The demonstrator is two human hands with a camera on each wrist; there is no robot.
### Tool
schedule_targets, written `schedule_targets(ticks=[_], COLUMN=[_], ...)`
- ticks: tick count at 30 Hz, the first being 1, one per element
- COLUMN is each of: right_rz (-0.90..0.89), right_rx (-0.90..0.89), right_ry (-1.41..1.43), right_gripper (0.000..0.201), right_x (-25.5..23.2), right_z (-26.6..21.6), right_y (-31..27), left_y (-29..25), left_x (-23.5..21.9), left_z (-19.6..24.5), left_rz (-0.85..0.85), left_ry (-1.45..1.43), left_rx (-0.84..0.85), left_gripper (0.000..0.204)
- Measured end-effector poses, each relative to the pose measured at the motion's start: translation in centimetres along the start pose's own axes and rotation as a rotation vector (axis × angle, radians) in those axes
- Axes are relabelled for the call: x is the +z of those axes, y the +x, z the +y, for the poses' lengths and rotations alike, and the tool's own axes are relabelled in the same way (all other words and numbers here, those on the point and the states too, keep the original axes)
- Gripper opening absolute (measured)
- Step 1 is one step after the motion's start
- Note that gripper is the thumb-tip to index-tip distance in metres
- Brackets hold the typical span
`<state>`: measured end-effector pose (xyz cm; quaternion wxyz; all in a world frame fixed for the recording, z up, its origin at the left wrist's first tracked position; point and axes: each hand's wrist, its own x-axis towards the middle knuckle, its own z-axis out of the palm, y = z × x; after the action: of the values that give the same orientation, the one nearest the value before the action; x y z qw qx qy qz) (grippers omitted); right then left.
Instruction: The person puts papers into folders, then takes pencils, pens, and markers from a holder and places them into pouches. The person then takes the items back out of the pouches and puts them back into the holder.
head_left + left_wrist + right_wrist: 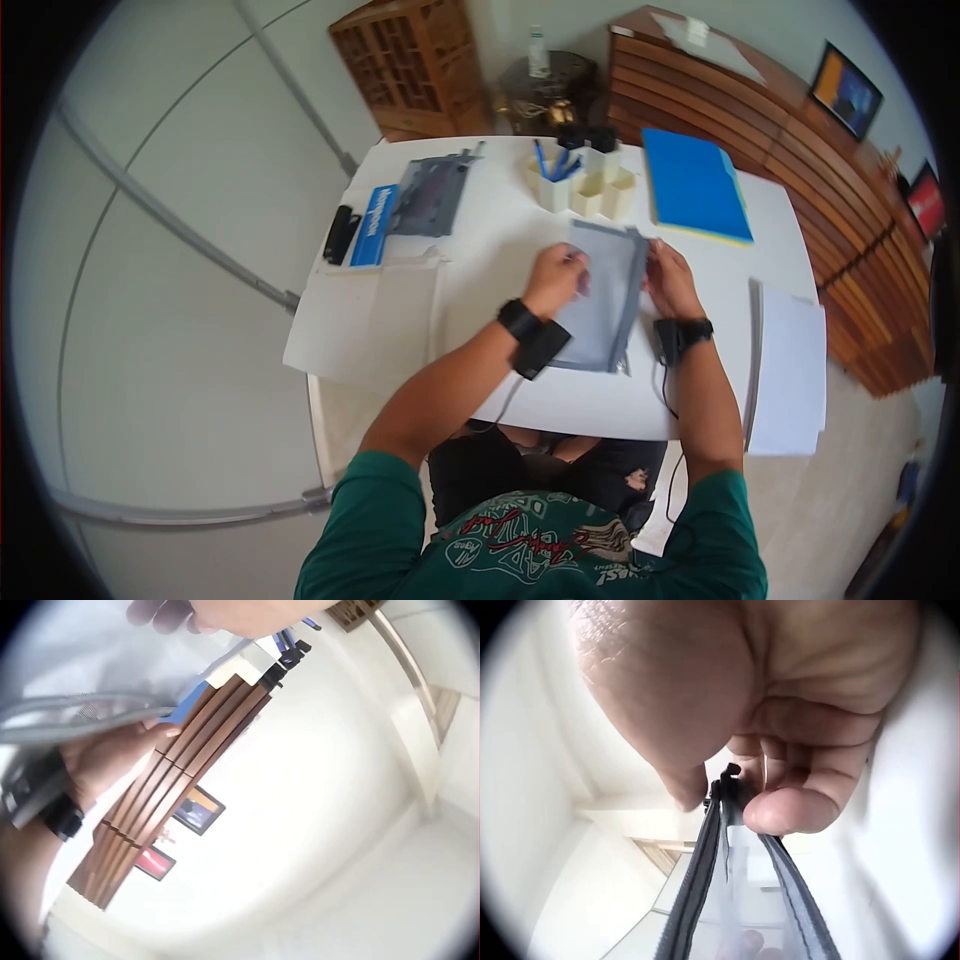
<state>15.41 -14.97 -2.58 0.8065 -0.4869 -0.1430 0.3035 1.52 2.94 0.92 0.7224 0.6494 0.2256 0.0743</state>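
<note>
A translucent grey zipper pouch (598, 300) is held over the front of the white table, its dark zipper edge toward the right. My left hand (560, 280) grips the pouch's left side with curled fingers. At the zipper edge, near its far end, my right hand (672, 280) pinches the pouch. In the right wrist view, the two zipper strips (799, 900) spread apart below the right hand (780, 750), and the left fingers show blurred through the film. The left wrist view has the left fingers (161, 613) against the pouch (112, 660).
A white pen holder (590, 192) with blue pens stands beyond the pouch. A blue folder (695, 185) lies far right, with white paper (788, 370) nearer. On the left are another grey pouch (430, 195), a blue box (374, 225), a black object (341, 235) and white sheets (370, 310).
</note>
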Motion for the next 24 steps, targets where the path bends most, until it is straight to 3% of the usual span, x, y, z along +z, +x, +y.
schedule_targets(ticks=[3,7,8,9,13,15,18,21,22,24], right_rz=[-0.121,-0.103,-0.117,-0.112,-0.116,-0.101,-0.117,-0.122,-0.121,-0.120], right_rx=[-0.011,0.048,0.044,0.040,0.017,0.008,0.012,0.014,0.012,0.008], right_ry=[-0.012,-0.141,-0.166,-0.146,-0.177,-0.204,-0.225,-0.254,-0.253,-0.264], right_gripper=[0.033,0.029,0.029,0.029,0.026,0.025,0.025,0.024,0.024,0.024], right_x=[-1.3,-0.7,-0.6,-0.7,-0.7,-0.9,-0.6,-0.5,-0.5,-0.5], right_z=[0.2,-0.5,-0.5,-0.4,-0.1,0.4,0.0,-0.3,-0.2,-0.3], right_y=[0.0,-0.4,-0.4,-0.4,-0.3,-0.1,-0.1,-0.3,-0.3,-0.4], left_y=[-2.7,-6.8,-6.9,-6.7,-6.8,-6.5,-7.5,-7.3,-7.6,-7.3], left_x=[-2.8,-9.0,-11.7,-14.2,-24.0,-29.2,-30.7,-30.4,-29.0,-26.7], left_z=[3.9,8.5,8.6,8.0,5.1,3.1,0.3,-0.8,0.4,3.1], left_rz=[-0.076,0.090,0.060,0.138,0.288,0.253,0.275,0.397,0.396,0.540], left_ry=[-0.134,-0.131,-0.183,-0.207,-0.032,0.953,0.842,1.198,1.200,1.495], left_rx=[-0.060,-0.130,-0.155,-0.144,-0.233,-0.183,-0.170,0.136,0.138,0.109], left_gripper=[0.011,0.011,0.012,0.016,0.036,0.035,0.030,0.032,0.032,0.041])
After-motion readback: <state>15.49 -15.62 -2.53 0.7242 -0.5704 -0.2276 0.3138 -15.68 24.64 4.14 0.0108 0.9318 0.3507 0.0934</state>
